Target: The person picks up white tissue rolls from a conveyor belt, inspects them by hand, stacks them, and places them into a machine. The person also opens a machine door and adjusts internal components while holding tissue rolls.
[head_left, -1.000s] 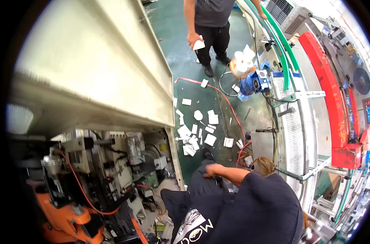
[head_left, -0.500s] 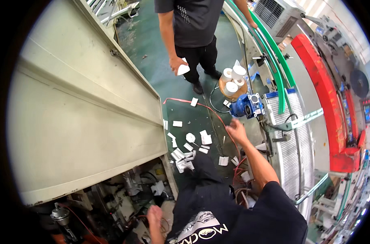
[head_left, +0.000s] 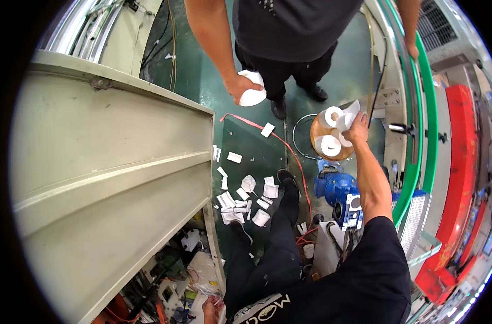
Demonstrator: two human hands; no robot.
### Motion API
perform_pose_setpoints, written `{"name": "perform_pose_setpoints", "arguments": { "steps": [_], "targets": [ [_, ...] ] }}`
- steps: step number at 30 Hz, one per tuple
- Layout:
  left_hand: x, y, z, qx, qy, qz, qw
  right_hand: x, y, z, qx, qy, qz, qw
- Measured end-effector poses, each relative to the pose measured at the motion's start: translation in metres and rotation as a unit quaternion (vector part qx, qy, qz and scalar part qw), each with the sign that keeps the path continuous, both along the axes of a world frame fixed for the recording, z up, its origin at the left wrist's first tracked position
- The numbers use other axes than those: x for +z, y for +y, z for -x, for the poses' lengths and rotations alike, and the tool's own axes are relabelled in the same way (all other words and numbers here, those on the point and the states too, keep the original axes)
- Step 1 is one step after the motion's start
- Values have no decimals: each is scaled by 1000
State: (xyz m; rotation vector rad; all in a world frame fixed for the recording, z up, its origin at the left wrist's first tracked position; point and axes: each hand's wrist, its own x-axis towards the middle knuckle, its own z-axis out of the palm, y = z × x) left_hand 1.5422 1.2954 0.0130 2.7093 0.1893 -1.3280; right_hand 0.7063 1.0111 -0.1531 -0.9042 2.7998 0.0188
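Observation:
My right hand (head_left: 358, 129), its arm stretched forward, closes around a white paper roll (head_left: 344, 122) with a loose sheet standing up from it. Beneath it is a round wooden stool (head_left: 317, 131), where other white paper rolls, one of them nearest the front (head_left: 328, 146), stand close together. Low at the bottom edge, my left hand (head_left: 210, 309) is beside the open lower part of a machine; its fingers are too small and blurred to make out. Across from me a person's hand (head_left: 239, 87) holds a white paper piece (head_left: 252, 89).
White paper scraps (head_left: 234, 208) litter the green floor around my feet, crossed by a red strap (head_left: 294, 156). A blue motor (head_left: 335, 189) stands beside my right arm. A large beige panel (head_left: 116, 156) fills the left, and a green conveyor rail (head_left: 430, 119) curves along the right.
I have stepped forward toward the stool and the person. My right hand has gone from empty air near the blue motor to a paper roll on the stool.

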Motion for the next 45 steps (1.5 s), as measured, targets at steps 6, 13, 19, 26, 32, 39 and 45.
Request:
{"name": "perform_pose_setpoints", "arguments": {
  "steps": [6,13,19,26,32,39,45],
  "targets": [
    [0,-37,60,-66,25,158,985,-62,29,38,106,66,6,992],
    [66,-117,176,-321,311,353,822,170,48,-263,496,-349,-55,793],
    [111,-51,61,-347,288,474,756,292,97,-583,662,-584,-73,463],
    [147,45,-117,42,49,646,760,353,183,-812,530,-663,-32,528],
    [192,111,-182,155,-26,704,692,374,216,-960,564,-705,-185,388],
    [217,158,-291,295,16,828,477,401,214,-1052,633,-685,-286,220],
    [220,210,-338,124,-62,749,647,390,220,-1132,554,-729,-367,166]
  ]
}}
